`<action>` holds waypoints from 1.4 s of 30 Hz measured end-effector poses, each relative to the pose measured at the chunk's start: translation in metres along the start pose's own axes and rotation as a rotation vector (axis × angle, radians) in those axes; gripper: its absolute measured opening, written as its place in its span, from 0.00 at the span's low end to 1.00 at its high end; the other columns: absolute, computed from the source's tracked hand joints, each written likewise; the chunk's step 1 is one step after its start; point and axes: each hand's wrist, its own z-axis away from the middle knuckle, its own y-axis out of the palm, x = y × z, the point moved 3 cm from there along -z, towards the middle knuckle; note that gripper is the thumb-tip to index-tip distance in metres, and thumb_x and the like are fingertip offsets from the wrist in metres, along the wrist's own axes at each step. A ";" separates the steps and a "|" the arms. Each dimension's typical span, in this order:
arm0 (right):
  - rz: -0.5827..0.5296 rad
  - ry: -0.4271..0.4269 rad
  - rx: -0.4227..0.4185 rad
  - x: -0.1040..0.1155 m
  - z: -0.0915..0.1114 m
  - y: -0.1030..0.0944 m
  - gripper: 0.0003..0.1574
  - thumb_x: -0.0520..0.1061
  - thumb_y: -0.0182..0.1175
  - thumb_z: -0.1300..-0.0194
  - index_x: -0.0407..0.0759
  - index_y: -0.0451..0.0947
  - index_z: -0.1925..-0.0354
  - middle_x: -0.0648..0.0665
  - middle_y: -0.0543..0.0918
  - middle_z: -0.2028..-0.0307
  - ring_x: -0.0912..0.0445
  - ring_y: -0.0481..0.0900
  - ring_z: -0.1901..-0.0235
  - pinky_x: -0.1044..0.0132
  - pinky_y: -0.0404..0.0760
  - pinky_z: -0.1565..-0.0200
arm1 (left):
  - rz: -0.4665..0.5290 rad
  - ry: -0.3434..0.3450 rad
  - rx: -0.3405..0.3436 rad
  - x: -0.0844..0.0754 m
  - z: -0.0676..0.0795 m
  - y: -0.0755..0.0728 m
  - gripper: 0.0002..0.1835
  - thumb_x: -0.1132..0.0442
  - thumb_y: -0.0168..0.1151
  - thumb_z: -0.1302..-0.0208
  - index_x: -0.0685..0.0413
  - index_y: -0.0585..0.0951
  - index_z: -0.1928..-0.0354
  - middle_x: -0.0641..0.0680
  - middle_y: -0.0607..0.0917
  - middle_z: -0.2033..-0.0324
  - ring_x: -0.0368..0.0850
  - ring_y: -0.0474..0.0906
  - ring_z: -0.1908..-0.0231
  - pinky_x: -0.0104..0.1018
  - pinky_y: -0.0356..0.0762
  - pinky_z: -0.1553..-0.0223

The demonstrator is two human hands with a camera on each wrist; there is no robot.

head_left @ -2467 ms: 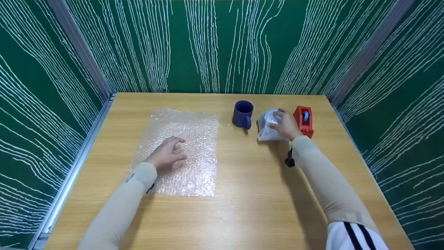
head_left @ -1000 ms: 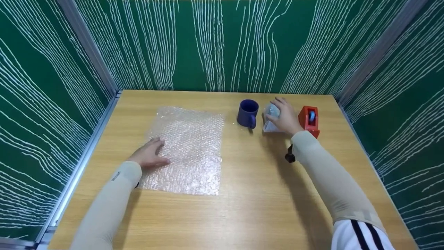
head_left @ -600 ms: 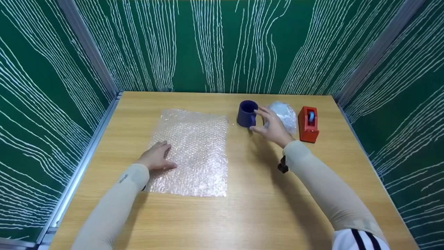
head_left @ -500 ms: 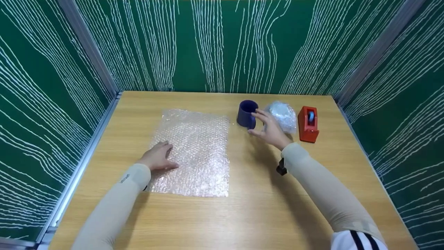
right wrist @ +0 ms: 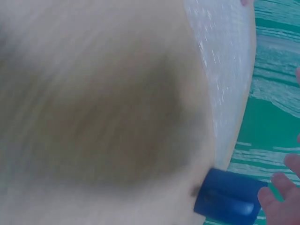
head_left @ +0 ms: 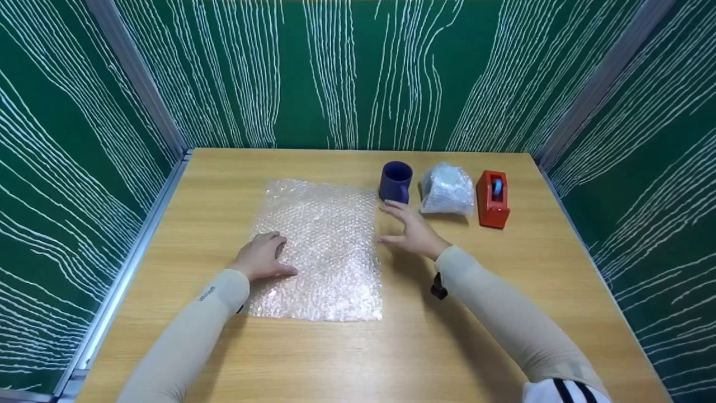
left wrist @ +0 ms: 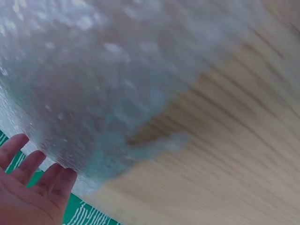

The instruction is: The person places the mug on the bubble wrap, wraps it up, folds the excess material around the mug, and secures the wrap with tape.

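Observation:
A sheet of clear bubble wrap (head_left: 324, 240) lies flat on the wooden table. My left hand (head_left: 263, 257) rests at the sheet's left side, fingers relaxed and thumb spread over it. In the left wrist view, the fingers of that hand (left wrist: 40, 183) appear beside the bubble wrap (left wrist: 93, 70). My right hand (head_left: 413, 232) hovers near the sheet's right edge with spread fingers, holding nothing. Just behind it stands a dark blue mug (head_left: 395, 182), upright with its handle toward me. The right wrist view shows the mug (right wrist: 229, 194) near my fingertips (right wrist: 267, 197).
Right of the mug sits a bubble-wrapped bundle (head_left: 446, 189), its contents hidden. A red tape dispenser (head_left: 493, 198) with a blue roll stands further right. Green walls with white lines enclose the table (head_left: 335, 358) at the back and both sides.
My right hand let go of the wrapped bundle, passed the mug and came left toward the sheet. The bundle now stands turned differently. The bubble wrap has shifted slightly right with my left hand.

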 end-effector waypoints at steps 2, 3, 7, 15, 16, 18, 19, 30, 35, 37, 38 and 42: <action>0.009 -0.029 0.014 0.002 0.001 0.007 0.54 0.51 0.81 0.38 0.37 0.69 0.21 0.30 0.64 0.18 0.28 0.61 0.19 0.30 0.58 0.19 | 0.003 0.008 -0.005 -0.001 0.000 0.001 0.54 0.35 0.79 0.42 0.62 0.73 0.23 0.70 0.69 0.21 0.72 0.63 0.21 0.67 0.62 0.20; 0.013 -0.044 0.021 0.003 0.001 0.010 0.54 0.51 0.81 0.38 0.37 0.69 0.21 0.29 0.65 0.19 0.27 0.61 0.20 0.29 0.58 0.19 | 0.005 0.012 -0.006 -0.001 -0.001 0.001 0.53 0.35 0.79 0.43 0.61 0.73 0.23 0.69 0.70 0.21 0.72 0.64 0.21 0.67 0.62 0.19; 0.014 -0.073 0.073 0.006 0.003 0.024 0.55 0.50 0.81 0.38 0.36 0.68 0.21 0.27 0.64 0.19 0.27 0.60 0.20 0.29 0.57 0.19 | 0.020 0.040 -0.003 0.002 -0.002 0.002 0.52 0.36 0.80 0.42 0.59 0.74 0.24 0.66 0.71 0.21 0.69 0.64 0.21 0.66 0.61 0.19; 0.056 -0.071 0.224 0.012 0.007 0.050 0.62 0.58 0.82 0.41 0.39 0.66 0.19 0.28 0.62 0.18 0.30 0.60 0.19 0.34 0.58 0.18 | 0.102 0.088 -0.011 0.015 -0.004 -0.001 0.50 0.41 0.81 0.40 0.58 0.73 0.22 0.66 0.72 0.22 0.68 0.64 0.20 0.63 0.58 0.17; 0.057 -0.063 0.244 0.013 0.009 0.052 0.63 0.59 0.83 0.42 0.39 0.65 0.18 0.28 0.61 0.17 0.29 0.59 0.18 0.34 0.57 0.17 | 0.119 0.085 -0.012 0.017 -0.004 -0.002 0.51 0.41 0.81 0.40 0.58 0.72 0.21 0.65 0.71 0.22 0.67 0.63 0.20 0.63 0.57 0.16; 0.070 -0.050 0.279 0.015 0.012 0.057 0.66 0.59 0.83 0.43 0.40 0.64 0.17 0.29 0.59 0.17 0.29 0.58 0.18 0.33 0.57 0.18 | 0.151 0.065 0.001 0.023 -0.005 -0.003 0.54 0.38 0.81 0.41 0.57 0.69 0.19 0.64 0.67 0.19 0.67 0.59 0.18 0.64 0.54 0.15; 0.077 -0.042 0.295 0.015 0.013 0.059 0.67 0.60 0.83 0.44 0.41 0.63 0.17 0.29 0.59 0.16 0.29 0.57 0.18 0.33 0.57 0.17 | 0.165 0.053 0.010 0.025 -0.004 -0.004 0.55 0.38 0.81 0.41 0.56 0.68 0.18 0.64 0.65 0.17 0.67 0.57 0.17 0.64 0.52 0.15; 0.190 -0.087 0.382 0.010 0.020 0.070 0.66 0.64 0.85 0.47 0.42 0.67 0.19 0.28 0.61 0.18 0.29 0.57 0.17 0.36 0.57 0.16 | 0.162 0.011 0.055 0.041 -0.004 -0.007 0.59 0.36 0.81 0.43 0.56 0.65 0.17 0.65 0.55 0.14 0.68 0.48 0.14 0.65 0.48 0.15; 0.203 -0.108 0.388 0.010 0.025 0.069 0.65 0.63 0.84 0.47 0.41 0.69 0.20 0.27 0.61 0.18 0.28 0.57 0.18 0.35 0.58 0.17 | 0.138 0.014 0.058 0.041 -0.004 -0.007 0.58 0.35 0.81 0.44 0.56 0.67 0.17 0.63 0.60 0.15 0.68 0.53 0.16 0.64 0.53 0.15; 0.204 -0.118 0.390 0.009 0.028 0.068 0.65 0.63 0.85 0.47 0.40 0.69 0.21 0.26 0.61 0.18 0.28 0.58 0.18 0.35 0.58 0.17 | 0.126 0.028 0.056 0.040 -0.003 -0.007 0.58 0.35 0.81 0.43 0.57 0.67 0.18 0.63 0.63 0.16 0.68 0.55 0.16 0.65 0.54 0.16; 0.205 -0.124 0.390 0.009 0.030 0.068 0.65 0.63 0.85 0.47 0.40 0.70 0.21 0.26 0.62 0.18 0.28 0.58 0.18 0.35 0.58 0.17 | 0.121 0.031 0.055 0.039 -0.003 -0.007 0.58 0.35 0.81 0.43 0.57 0.68 0.18 0.63 0.64 0.17 0.68 0.56 0.17 0.64 0.55 0.16; 0.202 -0.144 0.385 0.009 0.036 0.065 0.65 0.63 0.86 0.49 0.39 0.70 0.22 0.26 0.62 0.19 0.28 0.59 0.19 0.34 0.59 0.18 | 0.122 0.057 0.045 0.037 -0.003 -0.006 0.57 0.35 0.82 0.45 0.58 0.70 0.20 0.64 0.67 0.19 0.69 0.58 0.18 0.66 0.59 0.18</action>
